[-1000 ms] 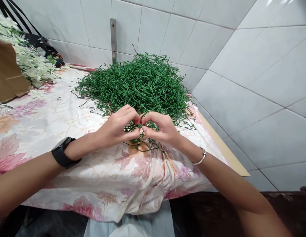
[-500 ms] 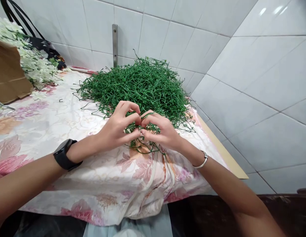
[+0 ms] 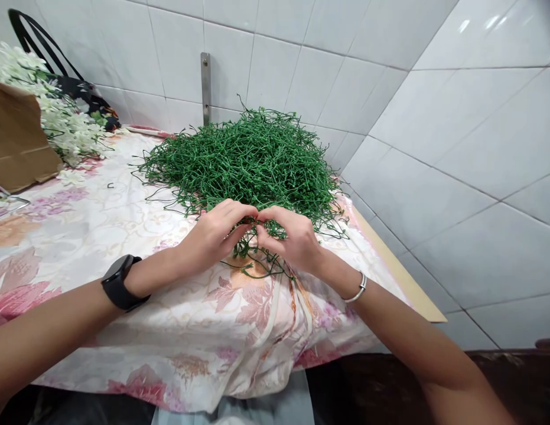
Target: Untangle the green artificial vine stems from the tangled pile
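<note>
A large tangled heap of thin green artificial flower stems (image 3: 257,159) lies on the flowered cloth against the tiled wall. At its front edge, my left hand (image 3: 217,233) and my right hand (image 3: 292,236) meet fingertip to fingertip. Both hands are closed in a pinch on a green stem, whose held part is mostly covered by the fingers. Beneath them, several loose stems (image 3: 266,262) trail over the cloth. A black watch is on my left wrist and a silver bangle on my right.
Bunches of white artificial flowers (image 3: 64,118) stand at the left behind a brown cardboard piece (image 3: 18,139), with a black bag (image 3: 91,97) behind. The cloth (image 3: 137,348) hangs over the table's front edge. Tiled walls (image 3: 474,153) close off the back and right.
My fingers have drawn closer together and folded into a tighter pinch where the hands meet. The view has tilted slightly; the heap stays in place.
</note>
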Action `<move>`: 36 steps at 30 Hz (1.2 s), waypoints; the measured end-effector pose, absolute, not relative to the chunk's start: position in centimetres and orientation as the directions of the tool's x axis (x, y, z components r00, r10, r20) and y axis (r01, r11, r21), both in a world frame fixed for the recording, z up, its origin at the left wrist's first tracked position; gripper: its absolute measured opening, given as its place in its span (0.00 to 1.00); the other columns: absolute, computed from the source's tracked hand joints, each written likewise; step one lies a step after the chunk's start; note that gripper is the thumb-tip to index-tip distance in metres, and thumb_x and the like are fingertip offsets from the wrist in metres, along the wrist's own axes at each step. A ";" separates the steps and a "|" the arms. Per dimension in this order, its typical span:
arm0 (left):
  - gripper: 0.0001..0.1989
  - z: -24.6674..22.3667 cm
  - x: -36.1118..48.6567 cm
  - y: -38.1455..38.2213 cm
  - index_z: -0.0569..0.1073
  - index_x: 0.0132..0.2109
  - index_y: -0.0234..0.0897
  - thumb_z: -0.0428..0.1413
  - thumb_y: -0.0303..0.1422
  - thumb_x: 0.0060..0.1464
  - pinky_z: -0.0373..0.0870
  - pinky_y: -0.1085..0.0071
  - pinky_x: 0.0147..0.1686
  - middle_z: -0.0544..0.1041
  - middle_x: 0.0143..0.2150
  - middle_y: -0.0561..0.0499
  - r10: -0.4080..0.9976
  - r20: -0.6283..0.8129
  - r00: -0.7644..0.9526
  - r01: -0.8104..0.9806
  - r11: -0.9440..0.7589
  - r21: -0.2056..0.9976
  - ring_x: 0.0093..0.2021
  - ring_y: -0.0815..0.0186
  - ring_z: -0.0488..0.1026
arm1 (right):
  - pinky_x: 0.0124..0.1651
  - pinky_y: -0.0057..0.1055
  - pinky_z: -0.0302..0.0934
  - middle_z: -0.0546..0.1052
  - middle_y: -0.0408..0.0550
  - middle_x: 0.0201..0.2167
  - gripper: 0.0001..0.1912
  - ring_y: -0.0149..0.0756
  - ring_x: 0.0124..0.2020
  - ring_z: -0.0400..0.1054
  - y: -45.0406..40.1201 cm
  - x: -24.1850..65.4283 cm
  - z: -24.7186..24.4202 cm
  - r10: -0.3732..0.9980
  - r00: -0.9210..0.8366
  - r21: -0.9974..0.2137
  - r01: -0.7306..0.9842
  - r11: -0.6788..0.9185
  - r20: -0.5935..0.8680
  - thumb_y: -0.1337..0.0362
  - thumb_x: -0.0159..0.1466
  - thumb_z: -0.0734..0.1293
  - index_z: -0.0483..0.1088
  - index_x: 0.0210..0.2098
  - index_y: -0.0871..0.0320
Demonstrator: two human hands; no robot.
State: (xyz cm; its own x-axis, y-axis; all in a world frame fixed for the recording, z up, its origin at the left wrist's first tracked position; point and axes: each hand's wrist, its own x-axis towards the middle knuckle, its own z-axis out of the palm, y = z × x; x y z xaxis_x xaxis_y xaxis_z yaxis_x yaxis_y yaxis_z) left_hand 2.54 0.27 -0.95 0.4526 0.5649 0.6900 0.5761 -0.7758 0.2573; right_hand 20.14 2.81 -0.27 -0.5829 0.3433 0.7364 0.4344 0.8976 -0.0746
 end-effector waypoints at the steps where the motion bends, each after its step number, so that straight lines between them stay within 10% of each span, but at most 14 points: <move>1: 0.09 -0.9 2.6 0.2 0.64 0.45 0.32 0.46 0.25 0.56 0.63 0.71 0.39 0.70 0.38 0.48 0.563 0.693 0.449 0.582 -0.774 0.251 0.38 0.68 0.65 | 0.33 0.25 0.62 0.72 0.45 0.27 0.04 0.27 0.28 0.67 2.8 20.1 -0.3 0.347 -0.572 -0.082 0.437 0.896 0.743 0.69 0.57 0.61 0.63 0.33 0.62; 16: 0.09 -1.1 2.6 0.3 0.66 0.37 0.29 0.42 0.27 0.58 0.62 0.69 0.34 0.66 0.33 0.46 0.640 0.556 0.530 0.717 -0.688 0.109 0.35 0.64 0.61 | 0.33 0.23 0.58 0.63 0.43 0.28 0.06 0.25 0.30 0.60 3.0 19.8 -0.5 0.518 -0.667 -0.373 0.364 0.853 0.535 0.73 0.62 0.52 0.57 0.34 0.60; 31: 0.06 -0.2 2.2 0.1 0.65 0.34 0.32 0.45 0.29 0.57 0.59 0.73 0.34 0.66 0.31 0.50 0.652 0.564 0.507 0.543 -0.750 0.379 0.34 0.69 0.61 | 0.32 0.26 0.52 0.63 0.42 0.24 0.10 0.26 0.27 0.56 2.0 19.8 0.8 0.568 -0.656 -0.377 0.426 0.822 0.496 0.61 0.62 0.56 0.61 0.28 0.60; 36: 0.07 0.5 1.8 -0.1 0.66 0.36 0.33 0.48 0.33 0.56 0.61 0.74 0.34 0.68 0.32 0.51 0.669 0.470 0.576 0.420 -0.735 0.532 0.34 0.70 0.64 | 0.27 0.24 0.49 0.56 0.39 0.19 0.16 0.24 0.23 0.52 1.8 19.7 1.0 0.643 -0.592 -0.648 0.249 0.719 0.486 0.61 0.63 0.55 0.58 0.20 0.60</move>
State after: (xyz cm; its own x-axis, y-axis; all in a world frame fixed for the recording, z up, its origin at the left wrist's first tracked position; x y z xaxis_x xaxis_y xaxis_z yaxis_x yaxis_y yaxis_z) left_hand 1.84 -0.09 0.54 0.5761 0.6691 0.4696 0.4199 -0.7351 0.5323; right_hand 19.68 1.77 1.02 -0.5919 0.6432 0.4858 0.2495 0.7193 -0.6484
